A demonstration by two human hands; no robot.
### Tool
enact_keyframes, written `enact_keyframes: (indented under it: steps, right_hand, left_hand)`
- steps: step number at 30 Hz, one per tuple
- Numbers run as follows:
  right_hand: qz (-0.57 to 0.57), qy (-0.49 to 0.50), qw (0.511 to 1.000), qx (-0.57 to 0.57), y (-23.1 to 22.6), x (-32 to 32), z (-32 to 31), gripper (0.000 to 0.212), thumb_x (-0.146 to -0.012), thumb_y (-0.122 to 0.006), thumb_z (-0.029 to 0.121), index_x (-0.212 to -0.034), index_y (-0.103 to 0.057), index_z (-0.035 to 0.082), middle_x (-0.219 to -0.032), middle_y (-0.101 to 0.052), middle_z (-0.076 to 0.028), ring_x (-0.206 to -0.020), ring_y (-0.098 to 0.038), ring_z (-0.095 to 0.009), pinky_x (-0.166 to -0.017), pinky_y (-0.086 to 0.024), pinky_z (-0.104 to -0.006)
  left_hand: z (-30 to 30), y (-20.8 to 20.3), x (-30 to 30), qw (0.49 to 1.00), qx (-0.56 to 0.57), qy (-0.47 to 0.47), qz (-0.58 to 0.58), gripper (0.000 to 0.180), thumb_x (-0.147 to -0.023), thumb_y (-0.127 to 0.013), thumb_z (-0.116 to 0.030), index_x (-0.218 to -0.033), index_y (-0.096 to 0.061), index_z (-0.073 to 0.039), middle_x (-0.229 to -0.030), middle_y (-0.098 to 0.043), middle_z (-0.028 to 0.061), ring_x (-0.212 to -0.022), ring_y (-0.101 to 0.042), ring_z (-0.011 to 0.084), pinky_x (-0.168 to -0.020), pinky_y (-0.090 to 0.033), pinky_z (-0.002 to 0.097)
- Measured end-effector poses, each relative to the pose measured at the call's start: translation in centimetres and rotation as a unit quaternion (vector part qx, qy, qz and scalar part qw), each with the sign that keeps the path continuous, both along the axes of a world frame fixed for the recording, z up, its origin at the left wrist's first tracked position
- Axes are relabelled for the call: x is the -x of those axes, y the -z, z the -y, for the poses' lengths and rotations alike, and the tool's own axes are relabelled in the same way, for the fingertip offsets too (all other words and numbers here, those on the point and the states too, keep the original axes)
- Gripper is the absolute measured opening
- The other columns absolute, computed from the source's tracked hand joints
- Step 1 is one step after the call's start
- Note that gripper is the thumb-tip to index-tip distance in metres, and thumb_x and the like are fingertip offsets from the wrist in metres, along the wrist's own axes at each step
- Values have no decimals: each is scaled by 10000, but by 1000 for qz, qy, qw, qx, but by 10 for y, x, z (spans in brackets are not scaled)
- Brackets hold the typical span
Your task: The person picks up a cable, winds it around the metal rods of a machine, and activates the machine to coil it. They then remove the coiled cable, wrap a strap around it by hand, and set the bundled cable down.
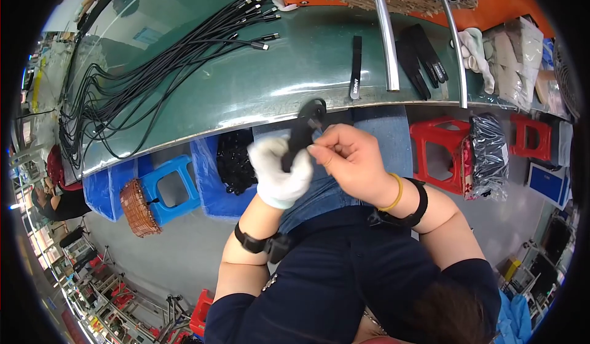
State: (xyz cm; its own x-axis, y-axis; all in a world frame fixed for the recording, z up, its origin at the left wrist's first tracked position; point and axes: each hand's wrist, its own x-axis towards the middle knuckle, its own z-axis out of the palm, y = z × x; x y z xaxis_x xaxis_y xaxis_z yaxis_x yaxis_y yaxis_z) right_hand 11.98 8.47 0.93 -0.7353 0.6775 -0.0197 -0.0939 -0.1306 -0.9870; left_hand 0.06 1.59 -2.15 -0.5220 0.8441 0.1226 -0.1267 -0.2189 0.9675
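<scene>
My left hand (279, 172), in a white glove, is closed around a dark coiled cable (302, 129) held just off the table's front edge, above my lap. The coil stands upright, its looped top toward the table; some of it is blurred. My bare right hand (353, 160) pinches thumb and forefinger together at the coil's right side. What lies between those fingertips is too small to make out. Ahead on the green table lies a single black strap (356, 66) with a pale printed end. More black straps (421, 61) lie in a pile to its right.
Many black cables (178, 61) spread across the table's (295, 55) left side. Metal posts (385, 37) rise at the right, near a white glove (476, 55). Below the table are a blue-lined bin (209, 181) with black items, a blue stool (169, 187) and a red stool (437, 153).
</scene>
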Motion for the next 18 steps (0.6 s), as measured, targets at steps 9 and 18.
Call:
enact_keyframes:
  steps: [9,18]
  right_hand:
    - [3,-120,967,-227,-25,-16,-24,44,-811,-581,26,-833,-572,-12,-677,-536,-68,-543,-494,-131,-495,-396,-263]
    - [335,251,724,-548,-4,19,-102,109,-777,-635,89,-821,-593,-2,-703,-512,-115,-578,-495,-266,-548,-432,-284]
  left_hand:
    - [77,8,37,758,156,-44,-632,203,-654,-653,-41,-796,-508,-37,-779,-566,162,-653,-567,323,-553,-460,375]
    - [100,-11,64,669,357,-16,-652,273,-693,-653,-41,-958,-585,-51,-945,-600,131,-883,-574,310,-830,-433,392]
